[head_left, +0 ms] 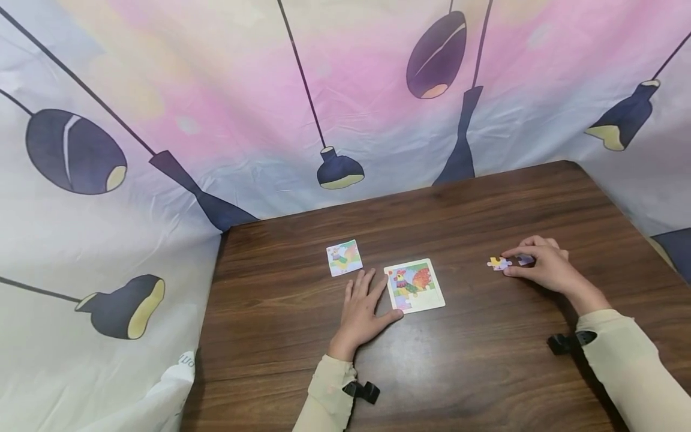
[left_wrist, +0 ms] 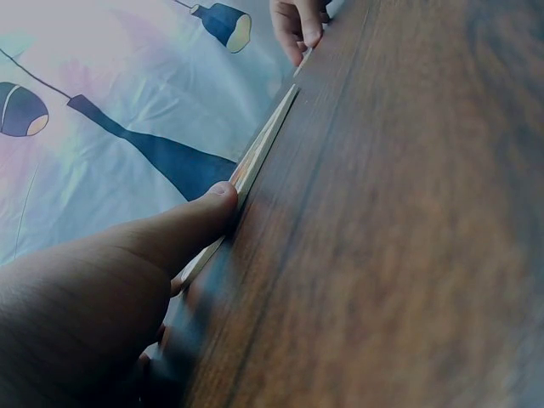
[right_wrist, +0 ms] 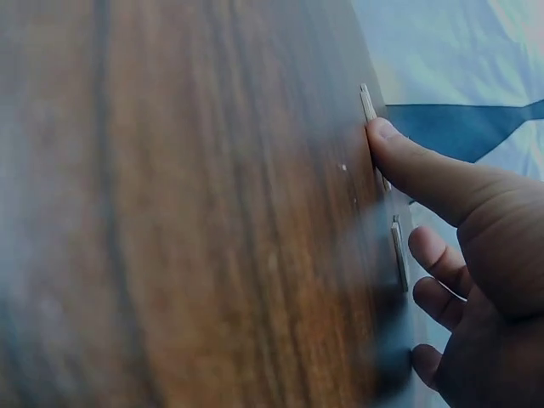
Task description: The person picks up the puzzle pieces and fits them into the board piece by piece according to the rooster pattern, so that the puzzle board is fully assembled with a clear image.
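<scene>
A jigsaw puzzle board (head_left: 435,302) with a rooster picture lies on the table, its lower right part bare of pieces. My left hand (head_left: 360,315) rests at the board's left side with fingers spread and thumb on its near left corner; the left wrist view shows the thumb (left_wrist: 223,194) against the board's edge. Over to the right, my right hand (head_left: 546,269) pinches a yellow and lilac puzzle piece (head_left: 498,263) between thumb and index finger, low at the tabletop. A second, purple puzzle piece (head_left: 525,260) lies partly hidden under that hand.
A small square picture card (head_left: 344,258) with the same rooster lies beyond my left fingertips. The dark wooden table (head_left: 281,312) meets a printed cloth (head_left: 254,120) at its back and left edges. Black straps with small mounts (head_left: 363,391) sit on both wrists.
</scene>
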`<state>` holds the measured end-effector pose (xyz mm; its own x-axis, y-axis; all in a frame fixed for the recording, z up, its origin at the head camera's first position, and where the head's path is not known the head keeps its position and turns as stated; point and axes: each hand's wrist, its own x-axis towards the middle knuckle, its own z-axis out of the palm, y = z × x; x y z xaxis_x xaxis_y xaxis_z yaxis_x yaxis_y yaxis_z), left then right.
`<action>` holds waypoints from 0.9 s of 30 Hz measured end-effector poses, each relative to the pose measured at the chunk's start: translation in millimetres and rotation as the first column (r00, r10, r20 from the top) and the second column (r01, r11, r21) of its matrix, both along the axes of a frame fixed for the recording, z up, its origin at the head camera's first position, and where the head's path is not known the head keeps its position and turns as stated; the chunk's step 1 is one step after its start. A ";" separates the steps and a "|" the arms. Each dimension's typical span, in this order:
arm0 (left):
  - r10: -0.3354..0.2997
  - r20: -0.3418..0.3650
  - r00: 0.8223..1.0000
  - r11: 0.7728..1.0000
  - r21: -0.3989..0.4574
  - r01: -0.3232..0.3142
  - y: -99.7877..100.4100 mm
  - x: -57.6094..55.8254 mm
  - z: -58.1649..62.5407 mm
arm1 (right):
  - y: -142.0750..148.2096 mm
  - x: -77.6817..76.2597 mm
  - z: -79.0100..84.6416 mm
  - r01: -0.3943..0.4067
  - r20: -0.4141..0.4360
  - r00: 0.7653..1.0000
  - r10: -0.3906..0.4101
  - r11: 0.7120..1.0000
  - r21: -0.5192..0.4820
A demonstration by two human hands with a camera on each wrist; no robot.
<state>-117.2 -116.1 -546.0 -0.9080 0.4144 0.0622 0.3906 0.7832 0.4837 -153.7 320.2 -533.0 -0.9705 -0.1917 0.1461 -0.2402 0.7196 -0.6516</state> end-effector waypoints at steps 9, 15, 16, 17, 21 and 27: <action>0.000 -0.006 1.000 1.000 -0.002 0.000 -0.2 -1.0 0.9 | -5.5 4.3 1.3 0.008 -0.076 0.997 -0.005 0.999 0.045; -0.003 -0.009 1.000 1.000 0.001 0.003 -0.3 0.0 2.6 | -6.9 6.3 0.4 0.029 -0.093 0.995 -0.023 0.998 0.056; -0.003 -0.012 1.000 1.000 0.000 0.003 -0.2 0.1 2.4 | -7.0 6.6 0.9 0.031 -0.092 0.995 -0.026 0.998 0.054; -0.002 -0.011 1.000 1.000 -0.002 0.002 -0.1 0.0 2.1 | -7.2 6.8 1.5 0.034 -0.091 0.995 -0.029 0.998 0.053; 0.003 -0.014 1.000 1.000 -0.007 -0.003 0.1 -0.3 1.0 | -10.3 6.7 3.6 0.035 -0.098 0.995 -0.031 0.998 0.045; 0.002 -0.011 1.000 1.000 -0.003 -0.002 -0.7 0.4 0.7 | -22.0 6.9 5.7 0.027 -0.115 0.993 -0.022 0.999 0.035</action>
<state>-116.8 -116.8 -545.3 -0.9082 0.4124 0.0711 0.3941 0.7857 0.4768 -146.8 298.3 -527.4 -0.9522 -0.1754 0.2502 -0.2940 0.7489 -0.5939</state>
